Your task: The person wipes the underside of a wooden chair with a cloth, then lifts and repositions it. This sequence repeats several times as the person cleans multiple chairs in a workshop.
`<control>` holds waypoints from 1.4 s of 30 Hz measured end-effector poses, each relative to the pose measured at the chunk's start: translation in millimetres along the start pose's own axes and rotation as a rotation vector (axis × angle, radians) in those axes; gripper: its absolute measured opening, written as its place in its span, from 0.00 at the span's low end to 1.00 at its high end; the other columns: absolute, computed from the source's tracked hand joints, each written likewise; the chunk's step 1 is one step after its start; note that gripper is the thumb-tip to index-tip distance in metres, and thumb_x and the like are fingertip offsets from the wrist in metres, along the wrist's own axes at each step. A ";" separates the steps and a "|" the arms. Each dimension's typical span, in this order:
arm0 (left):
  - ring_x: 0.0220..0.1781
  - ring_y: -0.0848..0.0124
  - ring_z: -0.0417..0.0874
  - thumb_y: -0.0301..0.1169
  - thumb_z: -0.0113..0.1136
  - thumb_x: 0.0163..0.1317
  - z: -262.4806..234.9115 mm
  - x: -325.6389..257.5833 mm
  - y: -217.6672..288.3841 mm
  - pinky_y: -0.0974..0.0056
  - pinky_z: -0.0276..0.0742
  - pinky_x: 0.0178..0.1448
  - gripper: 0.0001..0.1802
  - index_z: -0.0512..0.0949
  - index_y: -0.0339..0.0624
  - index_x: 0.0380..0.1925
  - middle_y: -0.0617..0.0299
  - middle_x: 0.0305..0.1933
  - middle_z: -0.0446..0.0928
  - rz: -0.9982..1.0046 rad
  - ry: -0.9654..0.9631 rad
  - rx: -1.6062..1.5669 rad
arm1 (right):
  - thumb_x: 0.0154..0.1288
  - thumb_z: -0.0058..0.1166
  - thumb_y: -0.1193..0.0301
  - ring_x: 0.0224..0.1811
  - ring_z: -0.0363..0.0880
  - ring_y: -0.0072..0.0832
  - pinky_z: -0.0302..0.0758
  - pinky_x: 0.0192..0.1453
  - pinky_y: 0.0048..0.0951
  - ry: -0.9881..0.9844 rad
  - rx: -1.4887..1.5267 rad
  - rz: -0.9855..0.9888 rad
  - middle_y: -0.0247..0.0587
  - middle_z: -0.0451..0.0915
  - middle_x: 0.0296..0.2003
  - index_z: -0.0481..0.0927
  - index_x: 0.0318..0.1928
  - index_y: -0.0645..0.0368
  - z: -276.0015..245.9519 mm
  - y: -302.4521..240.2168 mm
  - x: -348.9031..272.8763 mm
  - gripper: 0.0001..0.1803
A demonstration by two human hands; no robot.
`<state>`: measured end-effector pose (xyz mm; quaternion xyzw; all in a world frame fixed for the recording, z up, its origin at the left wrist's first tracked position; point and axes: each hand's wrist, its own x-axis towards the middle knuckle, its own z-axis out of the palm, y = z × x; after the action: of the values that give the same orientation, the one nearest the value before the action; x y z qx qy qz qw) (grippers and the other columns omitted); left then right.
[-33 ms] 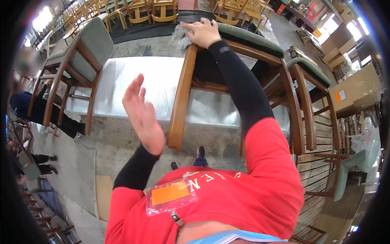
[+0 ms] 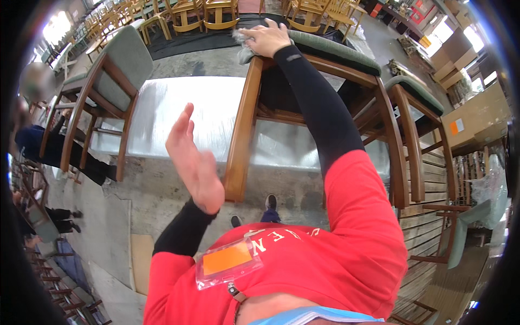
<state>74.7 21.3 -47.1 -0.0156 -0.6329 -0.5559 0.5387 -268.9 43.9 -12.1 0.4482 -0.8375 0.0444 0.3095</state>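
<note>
A wooden chair with green-grey upholstery (image 2: 336,51) stands in front of me on a bench wrapped in shiny plastic film (image 2: 189,92). My right hand (image 2: 265,40) is at the far left corner of its padded part, pressing a crumpled grey cloth (image 2: 246,53) there. The cloth bunches out from under the palm and fingers. My left hand (image 2: 192,162) hovers to the left of the chair's brown wooden leg (image 2: 241,146), fingers stretched out, with nothing in it and apart from the chair.
Another upholstered chair (image 2: 124,59) stands on the bench's left end, with a person in dark clothes (image 2: 59,146) beyond it. At right are one more chair (image 2: 417,100), a cardboard box (image 2: 479,122) and wooden slats (image 2: 422,222). Several light wooden chairs (image 2: 221,13) line the back.
My right hand has shifted slightly, its fingers a little higher, and the cloth bunches differently beneath it. My left hand has moved slightly right and down.
</note>
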 end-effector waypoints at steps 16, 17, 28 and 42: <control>0.84 0.43 0.40 0.72 0.42 0.65 14.8 22.9 12.4 0.39 0.35 0.81 0.54 0.53 0.40 0.76 0.37 0.81 0.45 0.116 -0.569 0.477 | 0.55 0.58 0.50 0.51 0.79 0.36 0.72 0.48 0.48 0.143 0.461 0.097 0.26 0.84 0.44 0.91 0.33 0.40 29.5 -26.0 -18.2 0.14; 0.84 0.44 0.40 0.72 0.41 0.65 13.5 21.9 11.5 0.39 0.34 0.81 0.54 0.53 0.40 0.76 0.38 0.81 0.45 0.041 -0.558 0.460 | 0.56 0.59 0.54 0.53 0.77 0.36 0.72 0.51 0.47 0.317 0.438 0.174 0.27 0.83 0.44 0.89 0.30 0.43 33.6 -51.4 -30.0 0.11; 0.84 0.49 0.40 0.77 0.32 0.63 5.4 15.6 21.0 0.45 0.33 0.83 0.59 0.50 0.35 0.76 0.40 0.82 0.45 -0.009 -0.631 0.420 | 0.61 0.66 0.64 0.61 0.69 0.46 0.66 0.67 0.39 0.538 1.829 0.866 0.51 0.71 0.55 0.74 0.57 0.60 -30.6 -191.8 -150.8 0.27; 0.79 0.57 0.59 0.66 0.30 0.72 7.1 21.7 18.4 0.52 0.42 0.82 0.48 0.60 0.32 0.72 0.47 0.74 0.63 0.033 -0.795 0.239 | 0.82 0.32 0.46 0.50 0.78 0.26 0.74 0.59 0.32 -0.210 2.794 0.984 0.38 0.81 0.51 0.73 0.63 0.62 -122.8 -265.5 -270.9 0.33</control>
<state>72.3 20.9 -17.9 -0.1763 -0.8514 -0.4206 0.2592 106.6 125.2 -118.5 0.0552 -0.2000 0.8594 -0.4673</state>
